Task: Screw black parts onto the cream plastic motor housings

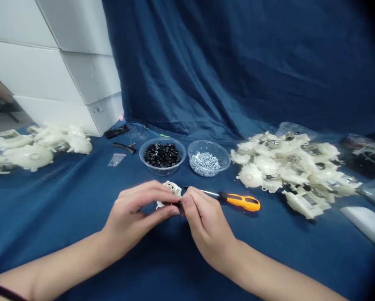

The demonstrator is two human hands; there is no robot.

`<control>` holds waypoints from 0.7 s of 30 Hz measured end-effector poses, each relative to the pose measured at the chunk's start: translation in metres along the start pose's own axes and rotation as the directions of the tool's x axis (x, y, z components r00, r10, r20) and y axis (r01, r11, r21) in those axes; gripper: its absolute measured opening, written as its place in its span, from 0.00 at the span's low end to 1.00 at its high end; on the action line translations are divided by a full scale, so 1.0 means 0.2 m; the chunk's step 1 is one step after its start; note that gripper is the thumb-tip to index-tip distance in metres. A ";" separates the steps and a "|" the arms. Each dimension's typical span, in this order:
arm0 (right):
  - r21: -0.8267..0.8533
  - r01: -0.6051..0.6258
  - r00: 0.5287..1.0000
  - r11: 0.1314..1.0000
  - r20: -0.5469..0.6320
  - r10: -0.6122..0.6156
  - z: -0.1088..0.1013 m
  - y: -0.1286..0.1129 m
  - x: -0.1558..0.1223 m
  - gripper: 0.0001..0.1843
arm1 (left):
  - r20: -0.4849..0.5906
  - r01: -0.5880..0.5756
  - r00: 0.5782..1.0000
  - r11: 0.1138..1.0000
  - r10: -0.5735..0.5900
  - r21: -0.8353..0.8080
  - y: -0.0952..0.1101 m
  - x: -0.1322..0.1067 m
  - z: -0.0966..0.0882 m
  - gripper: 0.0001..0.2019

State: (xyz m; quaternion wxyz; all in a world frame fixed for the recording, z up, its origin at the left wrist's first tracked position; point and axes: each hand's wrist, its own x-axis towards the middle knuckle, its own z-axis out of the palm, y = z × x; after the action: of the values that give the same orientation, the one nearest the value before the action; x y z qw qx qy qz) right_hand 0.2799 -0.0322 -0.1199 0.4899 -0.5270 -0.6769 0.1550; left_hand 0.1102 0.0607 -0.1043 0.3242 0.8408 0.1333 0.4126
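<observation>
Between my hands is a cream plastic housing, partly covered by my fingers. My left hand is closed around it, thumb below and fingers over the top. My right hand is curled shut against the housing's right side; a dark and reddish bit shows between the hands, too small to name. Just beyond my right hand lies a screwdriver with an orange and black handle, its shaft pointing left. Ahead stand a clear bowl of small black clips and a clear bowl of silver screws.
Cream housings lie piled on the right and grouped on the left. White boxes are stacked at the back left. A small plastic bag and a black strip lie left of the bowls. A blue curtain hangs behind.
</observation>
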 end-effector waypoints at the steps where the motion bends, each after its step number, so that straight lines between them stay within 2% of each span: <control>1: 0.019 -0.010 1.000 1.000 -0.007 0.010 0.00 0.00 0.00 0.16 | 0.002 -0.005 1.000 1.000 0.005 0.004 0.00 0.00 0.00 0.13; 4: 0.017 -0.017 0.999 1.000 -0.029 0.017 0.00 0.01 0.01 0.16 | -0.017 -0.008 1.000 1.000 0.009 0.025 0.00 -0.01 0.00 0.15; 10: 0.010 -0.011 0.999 1.000 -0.030 0.011 0.00 0.01 0.02 0.16 | -0.013 0.039 0.999 0.999 -0.039 0.005 0.01 -0.01 0.02 0.10; 14: 0.136 -0.088 0.996 0.987 -0.005 0.089 0.01 0.00 0.00 0.18 | -0.019 -0.016 1.000 0.999 0.017 0.047 0.00 -0.01 0.02 0.11; 16: 0.297 -0.222 0.975 0.929 0.065 0.212 0.03 0.01 0.00 0.20 | -0.009 -0.061 0.998 0.995 0.061 0.078 0.00 -0.02 0.02 0.12; 18: 0.465 -0.385 0.923 0.797 0.182 0.339 0.04 0.02 0.00 0.23 | 0.011 -0.090 0.996 0.992 0.089 0.093 -0.01 -0.02 0.01 0.14; 20: 0.534 -0.491 0.871 0.688 0.274 0.408 0.03 0.02 0.01 0.25 | 0.017 -0.032 0.999 0.998 0.031 0.060 -0.01 -0.01 0.01 0.12; 21: 0.524 -0.497 0.867 0.692 0.273 0.416 0.02 0.03 0.02 0.26 | 0.016 0.046 0.999 0.999 -0.046 0.015 -0.01 -0.01 0.01 0.11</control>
State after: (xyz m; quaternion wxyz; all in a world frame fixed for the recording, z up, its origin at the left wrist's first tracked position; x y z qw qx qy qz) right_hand 0.2798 -0.0257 -0.1236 0.5258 -0.4928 -0.4754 0.5046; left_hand 0.1109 0.0598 -0.1068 0.3285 0.8432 0.1529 0.3971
